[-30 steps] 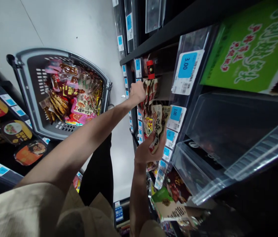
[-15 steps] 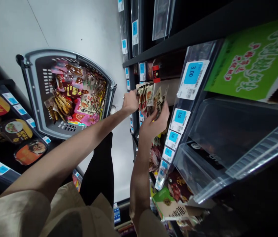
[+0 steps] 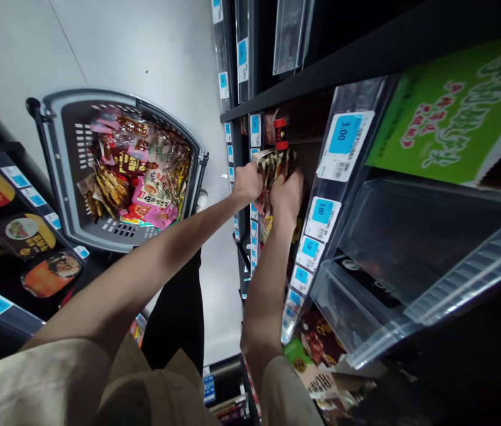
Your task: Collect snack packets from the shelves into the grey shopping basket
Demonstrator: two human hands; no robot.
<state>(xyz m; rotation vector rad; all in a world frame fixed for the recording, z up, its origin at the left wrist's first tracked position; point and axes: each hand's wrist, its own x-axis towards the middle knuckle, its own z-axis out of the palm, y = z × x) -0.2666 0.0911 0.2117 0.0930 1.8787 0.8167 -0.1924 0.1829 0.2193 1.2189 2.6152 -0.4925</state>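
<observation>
My left hand (image 3: 247, 180) is closed on a bunch of small snack packets (image 3: 274, 164) at the front of a dark shelf bay. My right hand (image 3: 286, 193) is closed on the same bunch from the other side, pressed against it inside the bay. A red-capped item (image 3: 280, 133) stands just beyond the packets. Both forearms reach out from beige sleeves.
A grey shopping basket (image 3: 61, 177) full of snack packets sits on the pale floor. Blue price tags (image 3: 343, 142) line the shelf edges. Clear plastic bins (image 3: 410, 254) and a green box (image 3: 455, 106) fill the nearer shelves. Bowl-type products (image 3: 28, 236) sit opposite.
My right hand has come up from lower on the shelf with packets and joined my left hand; both now press the gathered bunch further into the shelf bay.
</observation>
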